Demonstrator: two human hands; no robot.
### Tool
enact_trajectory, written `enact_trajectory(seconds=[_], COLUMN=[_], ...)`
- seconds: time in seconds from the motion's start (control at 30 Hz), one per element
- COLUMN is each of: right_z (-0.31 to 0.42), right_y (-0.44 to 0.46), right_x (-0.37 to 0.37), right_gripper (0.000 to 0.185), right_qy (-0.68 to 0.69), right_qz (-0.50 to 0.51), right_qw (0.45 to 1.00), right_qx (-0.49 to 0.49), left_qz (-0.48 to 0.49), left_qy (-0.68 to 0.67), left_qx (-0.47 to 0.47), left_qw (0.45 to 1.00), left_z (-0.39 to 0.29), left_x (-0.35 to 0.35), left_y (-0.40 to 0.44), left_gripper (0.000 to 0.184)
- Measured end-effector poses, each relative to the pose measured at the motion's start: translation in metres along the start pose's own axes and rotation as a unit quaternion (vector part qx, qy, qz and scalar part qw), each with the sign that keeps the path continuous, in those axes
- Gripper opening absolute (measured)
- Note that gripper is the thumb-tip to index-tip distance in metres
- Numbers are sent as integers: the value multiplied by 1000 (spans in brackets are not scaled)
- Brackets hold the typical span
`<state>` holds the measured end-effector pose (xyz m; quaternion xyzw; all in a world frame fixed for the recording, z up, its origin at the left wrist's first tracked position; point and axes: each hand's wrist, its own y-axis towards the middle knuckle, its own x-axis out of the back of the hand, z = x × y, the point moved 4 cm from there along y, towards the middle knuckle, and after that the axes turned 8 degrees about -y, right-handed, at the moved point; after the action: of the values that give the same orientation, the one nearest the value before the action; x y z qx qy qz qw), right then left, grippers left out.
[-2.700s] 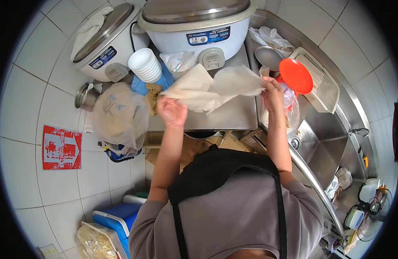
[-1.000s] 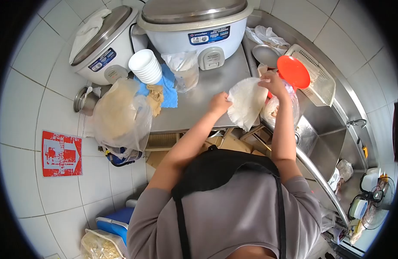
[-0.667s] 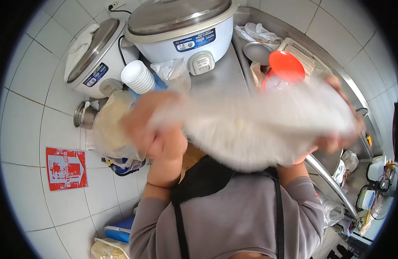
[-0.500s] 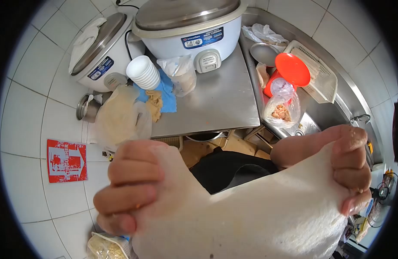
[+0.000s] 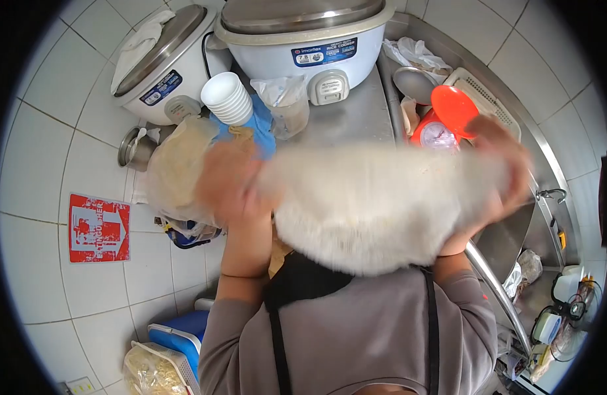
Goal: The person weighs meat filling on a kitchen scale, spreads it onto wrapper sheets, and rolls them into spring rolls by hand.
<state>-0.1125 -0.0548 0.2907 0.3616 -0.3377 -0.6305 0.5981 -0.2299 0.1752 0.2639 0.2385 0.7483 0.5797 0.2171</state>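
A thin, off-white round sheet (image 5: 369, 210) is stretched between my two hands above the counter's front edge, blurred by motion. My left hand (image 5: 234, 181) grips its left side, in front of the plastic bag of pale round sheets (image 5: 178, 164). On its right side my right hand (image 5: 501, 168) holds the other edge, close to the red scale (image 5: 438, 135) with its red dish (image 5: 454, 110). The sheet hides part of the steel counter and whatever lies behind it.
Two rice cookers (image 5: 310, 56) (image 5: 162, 82) stand at the back. Stacked white cups (image 5: 227, 99) sit on a blue cloth (image 5: 262, 125) beside a plastic bag (image 5: 283, 108). At right are a metal bowl (image 5: 414, 84), a white basket (image 5: 491, 99) and a sink rail (image 5: 497, 289).
The sheet, held low on the right counter, was raised close to the camera and has since moved back toward the counter. Both hands still grip it, now wide apart.
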Motion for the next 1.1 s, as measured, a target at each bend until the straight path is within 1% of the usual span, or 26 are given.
enact_trajectory(seconds=[0.03, 0.07, 0.1, 0.13, 0.2, 0.27, 0.3, 0.33, 0.4, 0.43, 0.5, 0.53, 0.57, 0.6, 0.67, 0.7, 0.8, 0.87, 0.9, 0.97, 1.03, 1.07, 1.1], right_z=[-20, -49, -86, -127, -196, -244, -238, -238, -239, -237, -233, -229, -231, -232, -235, -247, -273, -277, -272, -261, -253, -250, -247], right_y=[-1, -5, -15, -32, -69, -109, -120, -125, -137, -143, -159, -164, -171, -175, -185, -188, -178, -168, -162, -152, -147, -144, -141], right_x=[-1, 0, -2, -6, -14, -8, -5, 0, 7, 5, -5, -12, -22, -29, -42, -46, -51, -49, -47, -40, -33, -32, -30], right_gripper=[10, 12, 15, 17, 20, 26, 33, 33, 33, 26, 20, 17, 20, 23, 29, 35, 32, 34, 35, 35, 35, 34, 33], right_qy=[-20, -14, -22, -28, -152, -354, -437, -405, -332, -347, -304, -283, -265, -298, -362, -422, -451, -385, -368, -337, -311, -304, -299], right_qz=[65, 172, 225, 275, 331, 347, 259, 281, 324, 328, 352, 362, 433, 438, 447, 478, 458, 448, 423, 392, 374, 374, 374], right_qw=[996, 977, 951, 916, 873, 816, 860, 861, 846, 858, 876, 883, 855, 844, 817, 769, 765, 802, 824, 853, 870, 871, 872], right_qx=[-55, -128, -211, -292, -325, -298, -59, -126, -261, -189, -130, -99, -106, -84, -39, -44, -43, -86, -81, -78, -83, -92, -101], left_qz=[45, 91, 93, 129, 203, 219, 225, 234, 250, 296, 385, 409, 430, 450, 445, 441, 406, 335, 299, 180, 67, 28, 43], left_qy=[21, 43, -10, 1, 25, 71, 93, 66, 15, 16, 18, 20, 23, 26, 73, 101, 115, 123, 124, 220, 347, 453, 514], left_qx=[14, 27, 109, 166, 279, 213, 177, 241, 370, 397, 445, 411, 376, 340, 289, 264, 257, 240, 229, 202, 156, 149, 206], left_qw=[999, 995, 990, 978, 938, 950, 954, 940, 895, 869, 808, 814, 820, 825, 844, 852, 869, 903, 918, 937, 922, 879, 832], left_z=[26, 53, 85, 104, 130, 134, 137, 143, 146, 147, 152, 152, 152, 153, 155, 154, 157, 138, 131, 133, 161, 173, 194], left_x=[-12, -25, -38, -49, -62, -62, -62, -60, -45, -39, -30, -30, -31, -32, -44, -51, -63, -50, -43, 7, 81, 120, 170], left_y=[-9, -18, -37, -49, -73, -92, -100, -110, -137, -153, -185, -196, -206, -214, -223, -225, -217, -179, -160, -132, -124, -118, -117], left_gripper=[24, 31, 35, 34, 33, 32, 31, 30, 29, 28, 26, 25, 25, 25, 26, 26, 26, 26, 26, 28, 26, 25, 28])
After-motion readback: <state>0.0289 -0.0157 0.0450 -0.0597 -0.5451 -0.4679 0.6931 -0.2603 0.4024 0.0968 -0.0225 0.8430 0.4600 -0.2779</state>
